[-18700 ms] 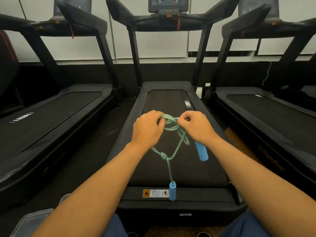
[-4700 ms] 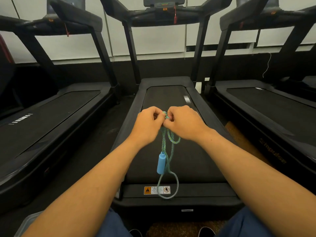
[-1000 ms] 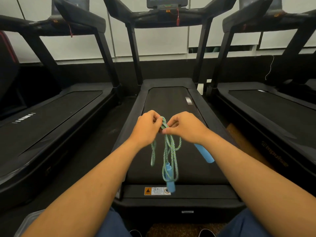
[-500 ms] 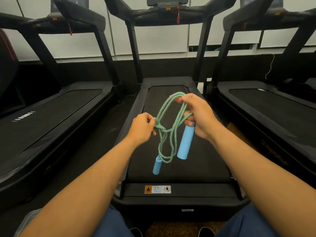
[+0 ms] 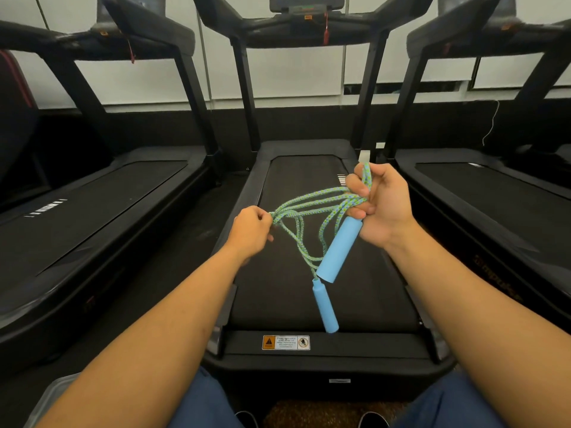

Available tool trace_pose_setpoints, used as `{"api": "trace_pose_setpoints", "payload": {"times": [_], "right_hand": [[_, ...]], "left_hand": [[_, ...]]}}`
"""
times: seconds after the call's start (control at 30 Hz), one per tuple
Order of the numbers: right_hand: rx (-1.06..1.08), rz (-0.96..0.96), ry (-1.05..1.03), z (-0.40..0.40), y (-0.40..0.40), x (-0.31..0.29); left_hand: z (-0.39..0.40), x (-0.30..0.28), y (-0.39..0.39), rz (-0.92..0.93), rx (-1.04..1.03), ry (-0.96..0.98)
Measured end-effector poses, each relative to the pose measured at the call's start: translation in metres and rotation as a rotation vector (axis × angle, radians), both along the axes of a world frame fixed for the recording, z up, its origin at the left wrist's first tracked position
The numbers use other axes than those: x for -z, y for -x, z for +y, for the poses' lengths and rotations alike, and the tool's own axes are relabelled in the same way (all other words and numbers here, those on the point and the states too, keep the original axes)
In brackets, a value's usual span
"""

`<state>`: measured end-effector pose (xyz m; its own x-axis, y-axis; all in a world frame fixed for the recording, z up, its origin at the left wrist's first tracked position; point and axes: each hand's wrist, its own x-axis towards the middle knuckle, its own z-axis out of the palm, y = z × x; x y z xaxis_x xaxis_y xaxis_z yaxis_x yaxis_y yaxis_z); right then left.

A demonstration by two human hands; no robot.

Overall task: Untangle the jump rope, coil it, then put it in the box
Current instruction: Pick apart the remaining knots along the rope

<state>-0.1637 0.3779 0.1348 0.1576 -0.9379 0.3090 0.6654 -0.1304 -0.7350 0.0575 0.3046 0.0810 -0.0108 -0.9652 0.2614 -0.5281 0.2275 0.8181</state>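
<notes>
The green-and-blue jump rope (image 5: 312, 205) is held in the air above the belt of the middle treadmill (image 5: 296, 298), stretched in several strands between the two hands. The left hand (image 5: 250, 233) is curled, its grip pinching the bunched strands at their left end. The right hand (image 5: 383, 205) is raised higher, its fingers wrapped round the gathered loops. One blue handle (image 5: 338, 250) hangs just beneath the right hand; the second handle (image 5: 324, 305) dangles lower. A clear plastic container (image 5: 51, 396) is seen at the bottom left corner.
</notes>
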Motion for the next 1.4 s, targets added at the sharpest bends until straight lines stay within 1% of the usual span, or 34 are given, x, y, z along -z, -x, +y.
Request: {"api": "trace_pose_setpoints", "payload": {"times": [0.1,0.23,0.3,0.37,0.47,0.57,0.7,0.83,0.97,1.07,1.17,1.27,1.33,1.4], "right_hand": [[-0.089,0.065,0.048,0.000,0.006,0.002],[-0.318,0.280,0.047,0.000,0.012,0.002],[-0.368,0.379,0.016,0.002,0.012,0.003],[-0.371,0.469,-0.014,0.004,0.012,0.003],[-0.330,0.600,-0.028,0.005,0.013,0.005],[-0.254,0.681,-0.045,0.003,0.015,0.008],[-0.161,0.698,-0.069,0.000,0.016,0.014],[0.036,0.635,-0.129,-0.004,0.022,0.016],[0.249,0.556,-0.172,-0.010,0.026,0.020],[0.417,0.636,-0.141,-0.013,0.023,0.020],[0.569,0.736,-0.105,-0.014,0.021,0.020],[0.628,0.823,-0.079,-0.014,0.021,0.020],[0.655,0.818,-0.044,-0.014,0.020,0.018],[0.647,0.759,-0.013,-0.014,0.019,0.016]], "left_hand": [[0.001,-0.002,0.000,0.291,0.105,-0.124],[0.002,-0.010,-0.003,0.587,0.184,-0.266],[0.000,-0.014,-0.004,0.734,0.202,-0.365],[-0.001,-0.018,-0.007,0.911,0.204,-0.455],[-0.001,-0.025,-0.016,1.140,0.193,-0.515],[-0.001,-0.028,-0.023,1.245,0.162,-0.513],[0.000,-0.033,-0.025,1.242,0.174,-0.487],[-0.002,-0.036,-0.036,1.262,0.249,-0.508],[0.002,-0.032,-0.038,1.152,0.345,-0.435],[0.005,-0.032,-0.034,1.109,0.347,-0.362],[0.005,-0.031,-0.030,0.944,0.318,-0.297],[0.003,-0.026,-0.026,0.813,0.260,-0.255],[0.001,-0.023,-0.026,0.753,0.182,-0.229],[0.002,-0.019,-0.025,0.655,0.132,-0.212]]}}
